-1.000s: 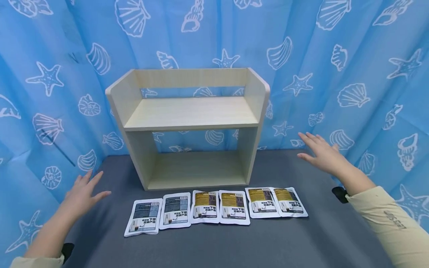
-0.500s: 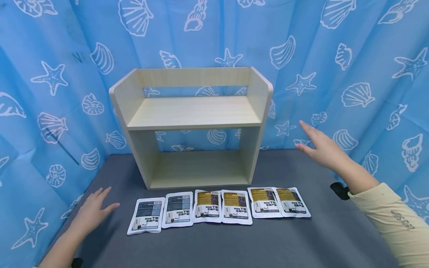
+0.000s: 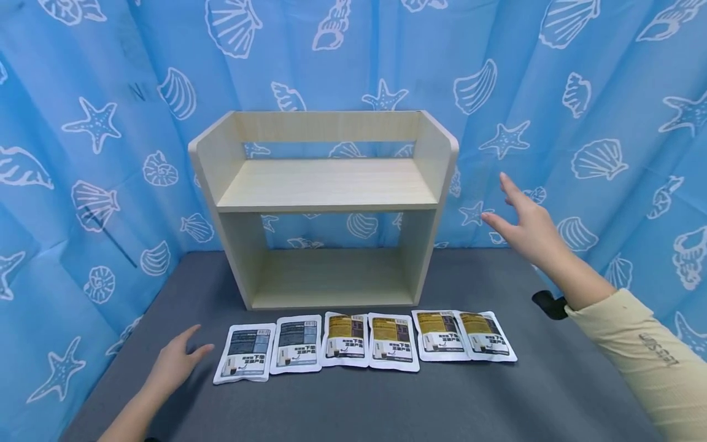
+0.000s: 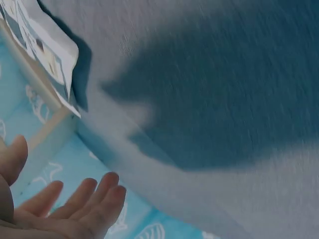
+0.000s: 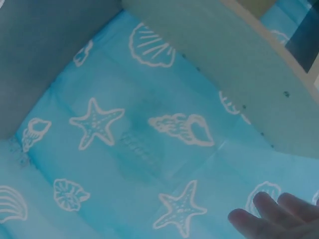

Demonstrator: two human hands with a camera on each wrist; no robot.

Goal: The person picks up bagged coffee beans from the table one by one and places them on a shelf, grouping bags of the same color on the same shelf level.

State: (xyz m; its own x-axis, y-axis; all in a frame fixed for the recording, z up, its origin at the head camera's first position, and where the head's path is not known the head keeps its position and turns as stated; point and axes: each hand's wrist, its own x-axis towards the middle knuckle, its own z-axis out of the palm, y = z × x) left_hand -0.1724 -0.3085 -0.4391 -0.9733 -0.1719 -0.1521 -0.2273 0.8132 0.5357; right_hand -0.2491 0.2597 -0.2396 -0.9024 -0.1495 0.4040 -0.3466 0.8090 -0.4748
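Observation:
Several flat white pouches with printed labels lie in a row on the grey table. The leftmost, a dark-blue-labelled pouch (image 3: 245,353), is nearest my left hand (image 3: 172,363), which hovers just left of it with fingers extended and holds nothing. Beside it lies another blue-labelled pouch (image 3: 296,344), then gold-labelled pouches (image 3: 345,339) stretch to the right. My right hand (image 3: 529,227) is raised to the right of the wooden shelf (image 3: 326,184), fingers stretched out and touching nothing. In the left wrist view, the left hand (image 4: 75,211) shows spread fingers; only fingertips of the right hand (image 5: 274,216) appear in its wrist view.
The two-level shelf stands behind the pouches at the back of the grey table (image 3: 353,399). A blue curtain (image 3: 138,123) with white shells and starfish hangs behind and at both sides.
My left hand has moved right and lower, closer to the leftmost pouch. My right hand has risen slightly. The whole scene has shifted a little to the right in the head view.

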